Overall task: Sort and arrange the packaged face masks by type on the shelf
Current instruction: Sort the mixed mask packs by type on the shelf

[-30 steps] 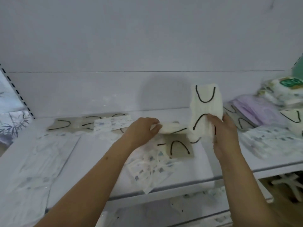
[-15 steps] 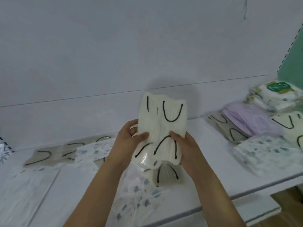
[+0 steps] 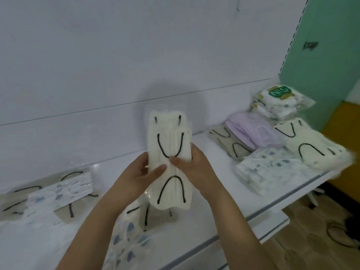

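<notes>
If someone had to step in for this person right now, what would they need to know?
Both hands, left and right, grip cream mask packs upright above the shelf.
Done, at right: piles of cream, purple, beige, patterned and green-label packs.
Left: put the held packs on the cream pile, then sort the mixed beige and patterned packs at left and below the hands.

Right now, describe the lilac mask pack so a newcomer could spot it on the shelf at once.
Start at the white shelf and go to its right end, beside the green wall panel. There, in the pile of packaged masks, the lilac plastic-wrapped mask pack lies between a beige pack with black ear loops and a cream pack with black ear loops. It is the only purple one, with pale loops.
</notes>
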The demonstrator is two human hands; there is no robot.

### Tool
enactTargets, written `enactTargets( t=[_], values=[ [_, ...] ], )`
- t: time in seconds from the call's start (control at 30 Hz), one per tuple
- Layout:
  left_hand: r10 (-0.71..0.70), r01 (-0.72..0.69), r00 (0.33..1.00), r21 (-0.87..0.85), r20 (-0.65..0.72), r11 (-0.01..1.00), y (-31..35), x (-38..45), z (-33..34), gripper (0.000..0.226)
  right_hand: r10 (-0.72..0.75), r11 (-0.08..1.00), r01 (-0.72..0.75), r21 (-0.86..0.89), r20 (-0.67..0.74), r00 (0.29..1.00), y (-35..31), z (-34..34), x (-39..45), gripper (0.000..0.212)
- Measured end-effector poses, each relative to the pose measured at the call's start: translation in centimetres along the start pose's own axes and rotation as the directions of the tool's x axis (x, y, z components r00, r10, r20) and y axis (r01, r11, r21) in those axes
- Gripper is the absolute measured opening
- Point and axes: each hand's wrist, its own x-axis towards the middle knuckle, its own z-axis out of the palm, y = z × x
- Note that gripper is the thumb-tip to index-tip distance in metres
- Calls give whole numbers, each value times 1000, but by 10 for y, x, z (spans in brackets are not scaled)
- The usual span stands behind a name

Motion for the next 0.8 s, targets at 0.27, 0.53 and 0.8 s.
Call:
enactTargets(
  t=[0.27,0.53,0.8],
  values=[
    [165,-185,978,171,124,968,24,34,55,9,21,995,2,96,-236,972,-12,-51,-6,39],
    [228,-320,921,283,315,904,65,72,116,45,-11,993,-58,-100,-580,815,-72,-192,-5,21],
    [252,-574,798,564,547,594,62,77,244,78,118,450,-608,-654,-632,766,-48,-372,28,41]
  ],
)
